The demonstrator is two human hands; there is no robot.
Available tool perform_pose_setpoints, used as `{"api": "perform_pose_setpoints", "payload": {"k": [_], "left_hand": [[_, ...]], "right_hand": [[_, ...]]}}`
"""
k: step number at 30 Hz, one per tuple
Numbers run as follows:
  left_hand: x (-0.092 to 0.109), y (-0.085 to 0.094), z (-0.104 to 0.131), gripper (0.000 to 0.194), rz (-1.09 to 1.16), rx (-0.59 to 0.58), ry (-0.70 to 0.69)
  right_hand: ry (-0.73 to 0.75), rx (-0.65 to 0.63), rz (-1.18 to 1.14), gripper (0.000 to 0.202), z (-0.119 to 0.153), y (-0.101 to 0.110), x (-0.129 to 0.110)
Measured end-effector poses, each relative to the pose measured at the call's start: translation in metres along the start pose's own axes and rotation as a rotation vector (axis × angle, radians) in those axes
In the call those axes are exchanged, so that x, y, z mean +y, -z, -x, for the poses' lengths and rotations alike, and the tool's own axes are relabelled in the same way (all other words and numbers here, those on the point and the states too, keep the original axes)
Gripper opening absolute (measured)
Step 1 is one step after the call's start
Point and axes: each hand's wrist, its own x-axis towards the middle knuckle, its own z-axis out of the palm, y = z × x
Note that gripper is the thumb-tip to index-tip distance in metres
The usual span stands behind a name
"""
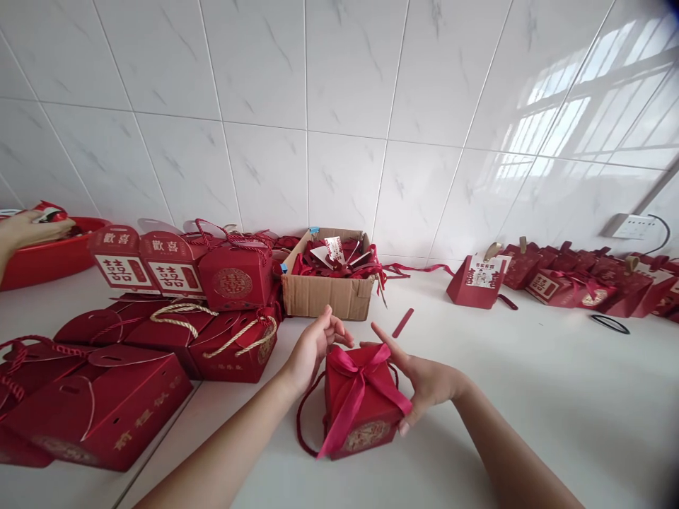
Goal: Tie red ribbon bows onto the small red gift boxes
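A red gift box [342,385] with a pink ribbon bow [361,375] on its top stands on the white table, a gold round emblem on its near side. A dark red cord loops out at its left. Beside the box's left rear corner is my left hand [317,348], fingers apart and slightly curled, holding nothing. At the box's right side my right hand [424,378] has its fingers spread, the thumb close to the lower right edge; whether it touches there is hard to tell.
A cardboard box [327,297] of ribbons and tags stands behind. Stacked red boxes [233,279] fill the left; more red boxes [480,283] line the right rear. Another person's hand [39,230] is over a red basin [58,260]. A black loop [610,324] lies right.
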Motion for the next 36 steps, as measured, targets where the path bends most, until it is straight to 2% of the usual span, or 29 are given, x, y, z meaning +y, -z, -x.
{"api": "perform_pose_setpoints", "payload": {"k": [3,6,9,11,12,13,14,15,16,18,20,23,33,36], "left_hand": [[-0.005,0.003,-0.007,0.046,0.080,0.088,0.057],[-0.010,0.006,-0.011,0.044,0.094,0.167,0.092],[-0.014,0.010,-0.014,0.042,0.068,0.274,0.058],[-0.015,0.013,-0.016,0.042,0.041,0.321,0.045],[-0.016,0.014,-0.017,0.041,0.029,0.333,0.048],[-0.016,0.014,-0.017,0.041,0.018,0.344,0.053],[-0.016,0.015,-0.018,0.040,0.008,0.351,0.057],[-0.016,0.015,-0.018,0.040,0.000,0.355,0.062],[-0.016,0.014,-0.018,0.040,-0.006,0.357,0.066],[-0.016,0.013,-0.017,0.039,-0.016,0.359,0.073],[-0.015,0.012,-0.017,0.039,-0.023,0.361,0.080],[-0.014,0.010,-0.016,0.039,-0.032,0.358,0.090],[-0.020,0.010,-0.015,0.041,-0.132,0.348,0.079],[0.000,-0.003,-0.004,0.039,-0.246,0.340,-0.008]], "right_hand": [[0.112,0.055,-0.037,0.136,-0.007,-0.005,0.002],[0.149,0.059,-0.048,0.125,-0.010,-0.003,0.004],[0.117,0.077,-0.079,0.116,-0.002,0.012,0.010],[0.070,0.161,-0.112,0.109,0.009,0.029,0.019],[0.030,0.241,-0.114,0.106,0.014,0.037,0.025],[-0.036,0.377,-0.083,0.103,0.020,0.045,0.031],[-0.129,0.570,-0.020,0.100,0.025,0.053,0.039],[-0.243,0.825,0.069,0.097,0.028,0.058,0.046],[-0.322,0.986,0.125,0.099,0.030,0.063,0.053],[-0.448,1.200,0.214,0.108,0.030,0.067,0.067],[-0.531,1.286,0.288,0.108,0.025,0.067,0.078],[-0.607,1.297,0.385,0.094,0.018,0.063,0.089],[-0.709,1.096,0.571,0.057,0.018,0.062,0.097],[-0.718,1.074,0.600,0.054,0.018,0.061,0.098]]}}
